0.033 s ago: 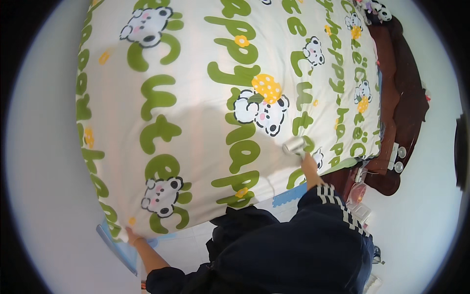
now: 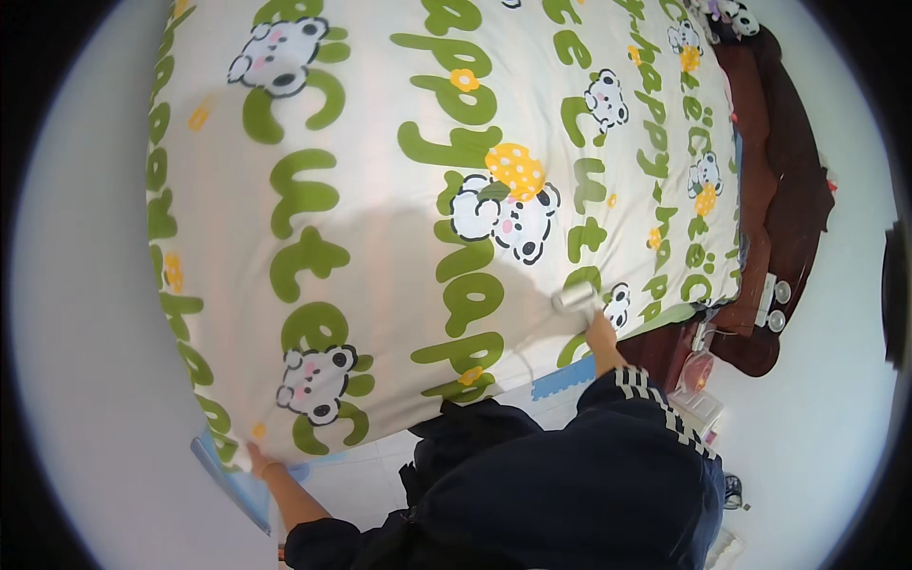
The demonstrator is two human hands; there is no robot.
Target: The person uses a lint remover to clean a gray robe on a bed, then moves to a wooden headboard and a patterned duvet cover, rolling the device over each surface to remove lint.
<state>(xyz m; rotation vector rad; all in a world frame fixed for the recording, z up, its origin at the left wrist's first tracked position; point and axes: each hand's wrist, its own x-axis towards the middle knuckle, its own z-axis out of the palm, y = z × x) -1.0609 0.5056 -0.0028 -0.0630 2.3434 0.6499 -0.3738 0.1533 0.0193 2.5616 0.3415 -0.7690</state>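
A cream bed cover [image 2: 380, 237] printed with green lettering, cartoon bears and yellow flowers spreads over the bed. My right hand [image 2: 600, 331] is closed around the handle of a lint roller [image 2: 575, 297], whose pale, shiny cylinder lies against the cover near the bed's close edge. At the near left corner, my left hand [image 2: 256, 460] grips the edge of the cover. Its fingertips are partly hidden by the fabric. Small wrinkles run through the cloth around the roller.
A dark brown wooden headboard [image 2: 793, 180] stands along the right, with plush toys [image 2: 736, 17] at its far end. Beside the bed's near right corner is a clear container [image 2: 698, 410]. Blue matting [image 2: 562, 378] and pale floor tiles show below the near edge.
My right hand has drawn the lint roller slightly toward me, uncovering more of a green letter beyond it. My left hand keeps its hold on the corner.
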